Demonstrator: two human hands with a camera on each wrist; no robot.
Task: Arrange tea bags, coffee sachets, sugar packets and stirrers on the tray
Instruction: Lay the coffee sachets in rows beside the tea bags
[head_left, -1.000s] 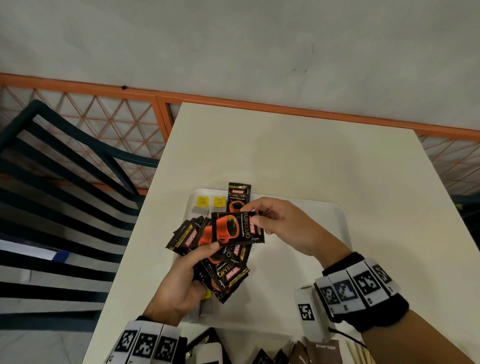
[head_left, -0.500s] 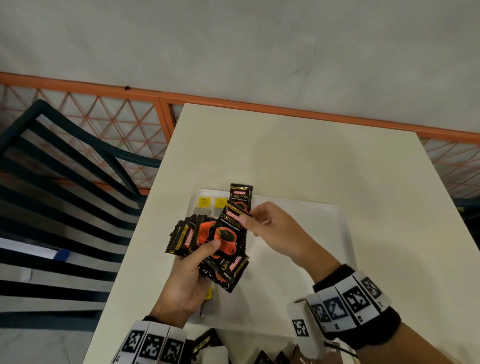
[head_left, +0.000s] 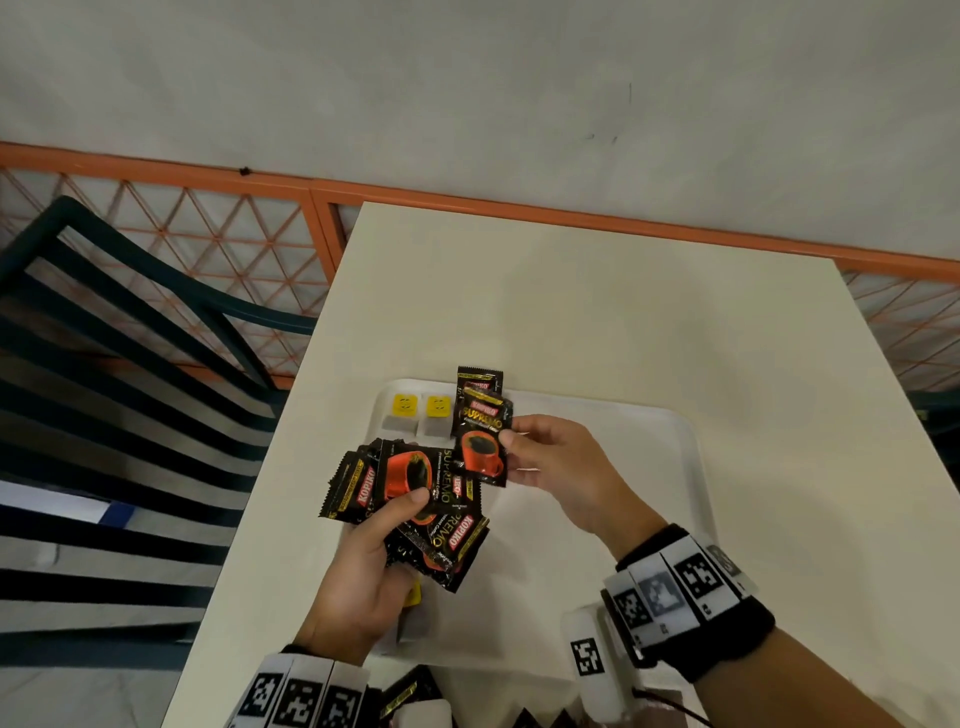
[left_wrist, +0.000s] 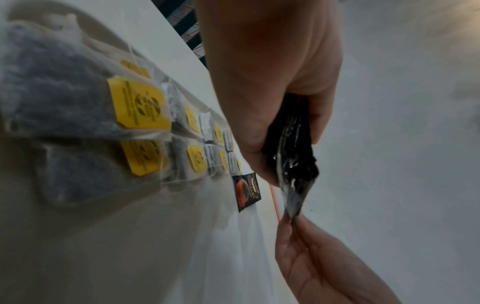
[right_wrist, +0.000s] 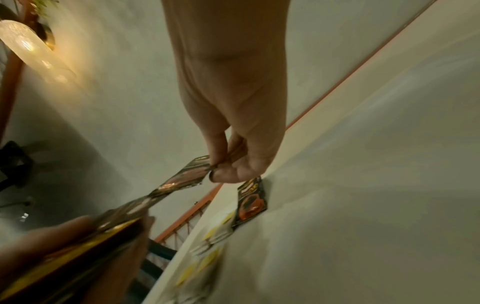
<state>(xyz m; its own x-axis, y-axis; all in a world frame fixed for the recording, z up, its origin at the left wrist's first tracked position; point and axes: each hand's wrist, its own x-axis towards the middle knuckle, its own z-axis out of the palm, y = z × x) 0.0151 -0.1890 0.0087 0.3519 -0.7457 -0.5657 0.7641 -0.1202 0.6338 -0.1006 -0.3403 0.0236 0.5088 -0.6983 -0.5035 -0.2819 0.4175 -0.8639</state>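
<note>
My left hand (head_left: 374, 561) grips a fanned bunch of black coffee sachets (head_left: 410, 493) above the left side of the white tray (head_left: 685, 467). My right hand (head_left: 550, 462) pinches a single coffee sachet (head_left: 480, 441) by its right edge, upright, just off the bunch. Another coffee sachet (head_left: 479, 379) lies flat at the tray's far edge, also seen as a coffee sachet (left_wrist: 246, 191) and a coffee sachet (right_wrist: 252, 203). Tea bags with yellow tags (head_left: 421, 413) lie in a double row along the tray's left side; the row of tea bags (left_wrist: 140, 107) runs toward the lying sachet.
The tray sits on a cream table (head_left: 597, 301). More sachets and packets (head_left: 410, 696) lie at the table's near edge. A dark slatted chair (head_left: 104, 389) stands left of the table, with an orange railing (head_left: 467, 200) and wall behind.
The right hand has drawn one sachet out of the bunch and turned it from sideways to upright, moving it up and right toward the lying sachet. The left hand kept holding the bunch.
</note>
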